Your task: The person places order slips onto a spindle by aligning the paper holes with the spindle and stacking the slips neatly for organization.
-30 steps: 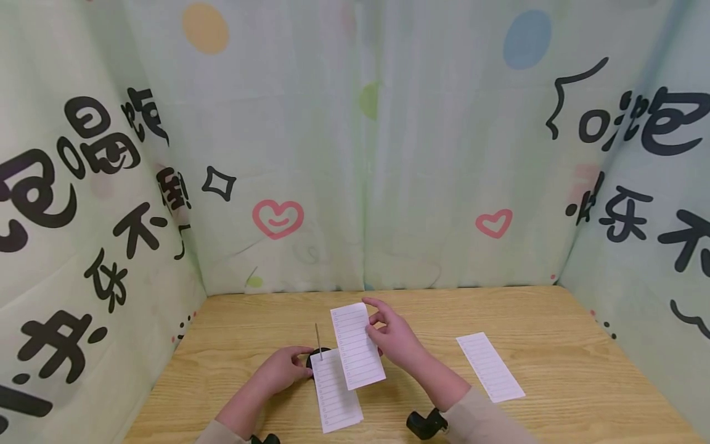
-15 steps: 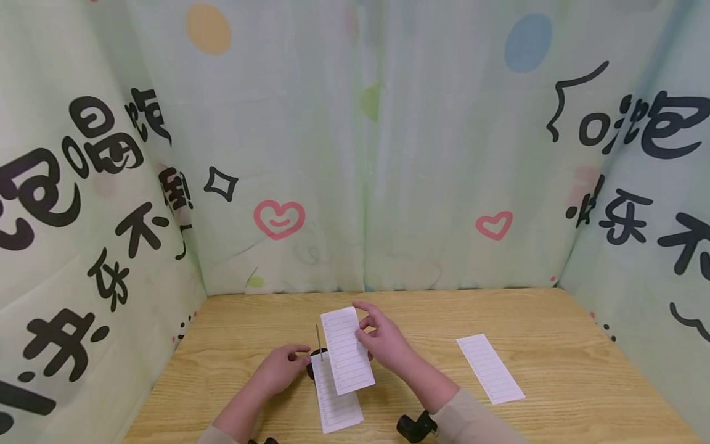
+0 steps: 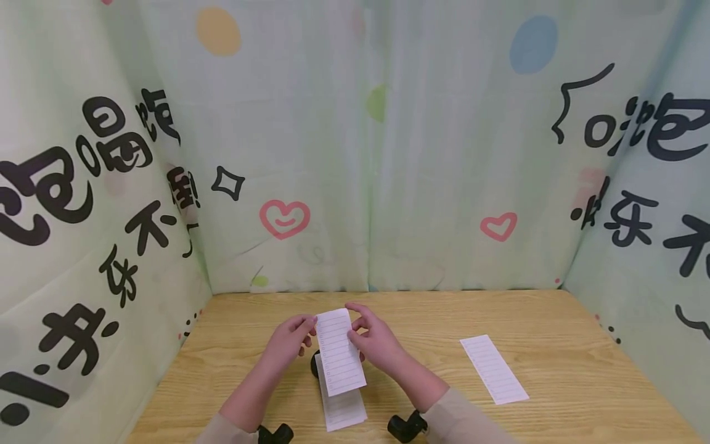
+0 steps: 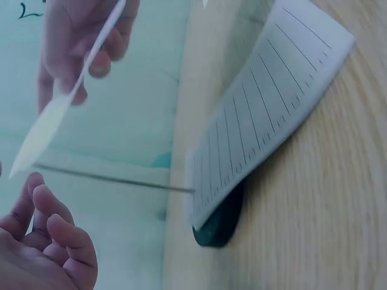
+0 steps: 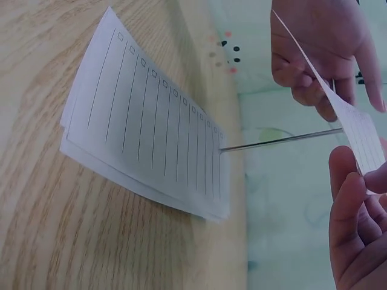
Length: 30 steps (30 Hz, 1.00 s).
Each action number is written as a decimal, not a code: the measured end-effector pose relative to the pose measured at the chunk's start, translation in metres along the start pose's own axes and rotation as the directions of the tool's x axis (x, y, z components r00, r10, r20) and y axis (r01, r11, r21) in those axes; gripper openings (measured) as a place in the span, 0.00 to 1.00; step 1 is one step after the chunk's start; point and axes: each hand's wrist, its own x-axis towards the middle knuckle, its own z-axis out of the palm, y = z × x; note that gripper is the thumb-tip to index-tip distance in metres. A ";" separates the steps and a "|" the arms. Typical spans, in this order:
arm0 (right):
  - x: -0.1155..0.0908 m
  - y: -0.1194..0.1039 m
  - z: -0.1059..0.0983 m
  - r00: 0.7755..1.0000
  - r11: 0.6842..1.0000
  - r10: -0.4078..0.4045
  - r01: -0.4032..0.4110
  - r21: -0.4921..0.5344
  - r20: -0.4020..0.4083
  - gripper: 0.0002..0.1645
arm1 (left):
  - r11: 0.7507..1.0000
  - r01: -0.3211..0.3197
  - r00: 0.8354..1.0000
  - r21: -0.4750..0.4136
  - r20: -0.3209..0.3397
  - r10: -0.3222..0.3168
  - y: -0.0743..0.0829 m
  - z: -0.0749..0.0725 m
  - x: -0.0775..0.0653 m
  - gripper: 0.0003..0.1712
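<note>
My right hand [image 3: 377,336] pinches a lined paper slip [image 3: 339,351] by its right edge, raised above the table. At the slip's upper left corner, my left hand [image 3: 291,338] has its fingertips close to the paper, fingers loosely bent. A thin metal spike [image 5: 281,140] rises toward the raised slip, its tip right at the paper. Lower down, several similar slips [image 5: 145,121] are threaded on that spike, tilted, with their far end over a round black base [image 4: 221,220]. In the head view the raised slip hides the spike and part of the stack.
Another lined slip [image 3: 493,370] lies flat on the wooden table [image 3: 421,314], to the right. A printed pale curtain [image 3: 427,185] stands behind the table and along both sides. Black wrist cameras [image 3: 407,427] sit at both sleeves.
My right hand has brought the slip left and over the spike. My left hand has left the black base and risen to the slip's upper left corner.
</note>
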 end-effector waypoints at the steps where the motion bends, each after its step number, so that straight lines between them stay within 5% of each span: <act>1: 0.000 0.000 0.001 1.000 1.000 0.000 0.000 0.002 -0.001 0.33 | 1.000 0.006 1.000 0.008 0.003 -0.006 0.002 0.002 0.001 0.21; 30: 0.001 -0.001 0.002 1.000 1.000 -0.020 0.020 0.006 0.006 0.32 | 0.997 0.022 1.000 0.075 -0.010 -0.021 0.010 0.010 -0.003 0.17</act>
